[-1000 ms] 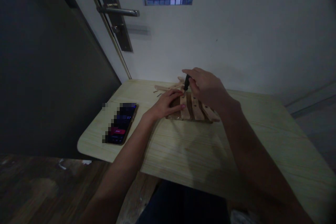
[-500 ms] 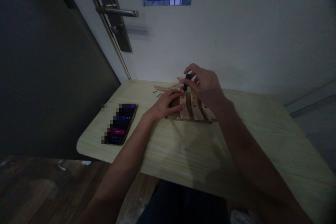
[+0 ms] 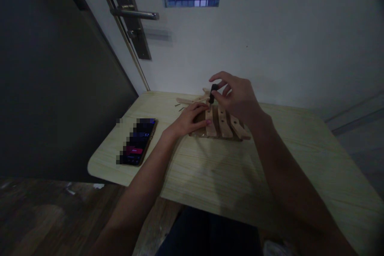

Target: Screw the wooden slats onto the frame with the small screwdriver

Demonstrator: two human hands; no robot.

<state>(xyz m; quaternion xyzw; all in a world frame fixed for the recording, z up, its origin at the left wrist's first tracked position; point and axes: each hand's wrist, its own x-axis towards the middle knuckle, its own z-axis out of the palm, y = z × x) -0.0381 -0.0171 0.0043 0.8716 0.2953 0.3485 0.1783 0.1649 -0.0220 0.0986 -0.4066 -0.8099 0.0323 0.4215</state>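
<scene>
My right hand (image 3: 237, 94) holds a small screwdriver (image 3: 213, 91) by its black handle, thumb against it and index finger raised over the top. Its tip points down at the upper part of a pale wooden piece (image 3: 211, 129). My left hand (image 3: 189, 119) braces this piece, thumb on its near part and fingers by the screwdriver tip. Under it lies a brown block (image 3: 216, 122), partly hidden by my hands. Two more pale pieces with dark holes, a middle one (image 3: 224, 126) and a right one (image 3: 239, 129), lie across the block.
Loose wooden pieces (image 3: 183, 101) and thin screws or nails (image 3: 181, 109) lie behind my left hand. A phone (image 3: 142, 140) with a lit screen rests at the left of the light wooden table (image 3: 192, 168). A white door with a metal handle (image 3: 141, 15) stands behind the table.
My right hand's fingers have loosened and spread a little around the screwdriver handle, and the wrist has shifted slightly right. My left hand stays in place.
</scene>
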